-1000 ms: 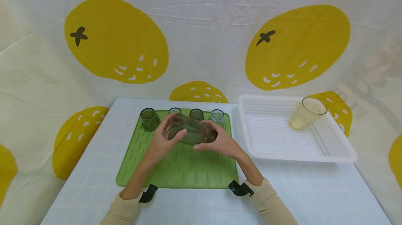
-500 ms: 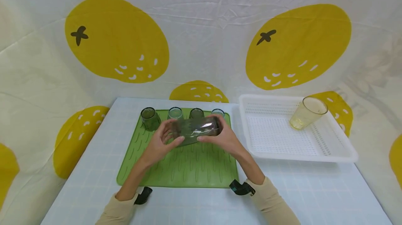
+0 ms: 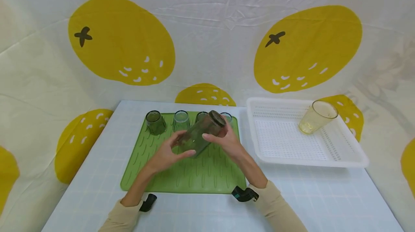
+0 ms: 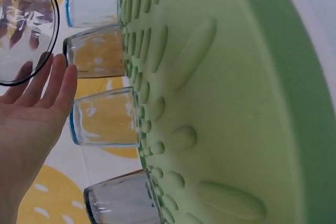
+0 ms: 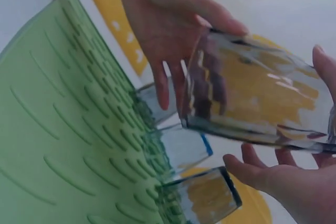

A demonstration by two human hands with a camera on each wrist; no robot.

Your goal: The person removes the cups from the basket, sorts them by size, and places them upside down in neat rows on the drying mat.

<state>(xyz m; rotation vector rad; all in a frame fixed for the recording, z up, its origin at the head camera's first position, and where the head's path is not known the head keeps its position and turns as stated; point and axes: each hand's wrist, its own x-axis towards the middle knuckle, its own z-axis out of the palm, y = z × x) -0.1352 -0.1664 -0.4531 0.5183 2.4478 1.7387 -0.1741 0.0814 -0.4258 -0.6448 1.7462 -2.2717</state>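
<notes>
A tall grey-tinted drinking glass (image 3: 202,133) is held slanted between both hands, its dark thick base at the upper right and its wide rim toward the lower left. My left hand (image 3: 166,154) holds the rim end, thumb in front and fingers behind. My right hand (image 3: 228,140) grips the base end, with the thumb along the near side. In the left wrist view the round rim (image 4: 56,22) faces the camera beside the left fingers. Below the glass lies a green ribbed mat (image 3: 181,178). Several short glasses (image 3: 156,123) stand along its back edge, some partly hidden.
At the right a white perforated basket (image 3: 269,158) holds a yellow-tinted glass (image 3: 312,120), leaning in its far right part. A pale checked cloth (image 3: 191,214) covers the table, and a fruit-printed sheet (image 3: 214,44) hangs behind it.
The held glass has turned: its base end has risen at the right, and its rim end has dropped at the left. Both hands have stayed on it. The basket and standing glasses have not moved.
</notes>
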